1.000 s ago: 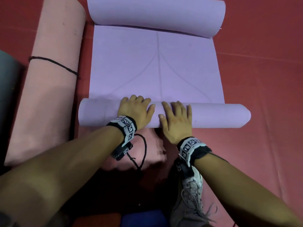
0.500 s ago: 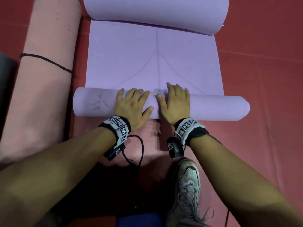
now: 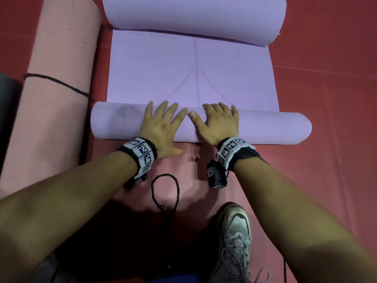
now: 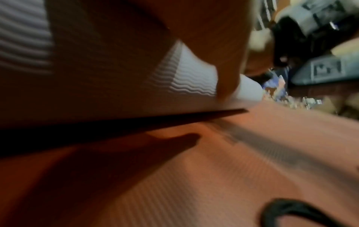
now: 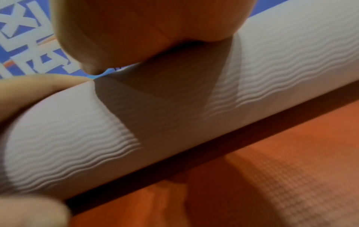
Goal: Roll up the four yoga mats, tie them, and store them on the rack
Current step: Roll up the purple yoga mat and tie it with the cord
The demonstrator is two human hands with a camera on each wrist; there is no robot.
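Observation:
A purple yoga mat (image 3: 191,74) lies on the red floor, its near end wound into a roll (image 3: 271,129) and its far end curled over. My left hand (image 3: 161,123) and right hand (image 3: 218,121) lie flat on top of the roll's middle, side by side, fingers straight and spread. The right wrist view shows the ribbed roll (image 5: 194,107) under my palm. A loose black cord loop (image 3: 165,190) lies on the floor behind my left wrist. A pink rolled mat (image 3: 55,99), tied with a black cord (image 3: 57,84), lies along the left.
My grey sneaker (image 3: 234,237) stands on the floor under my right forearm. A dark mat edge (image 3: 6,94) shows at the far left. Red floor matting (image 3: 326,78) stretches to the right of the purple mat.
Both hands have pushed the purple roll away from me, so it is thicker and the flat part shorter. The black cord loop now lies fully uncovered behind my left wrist.

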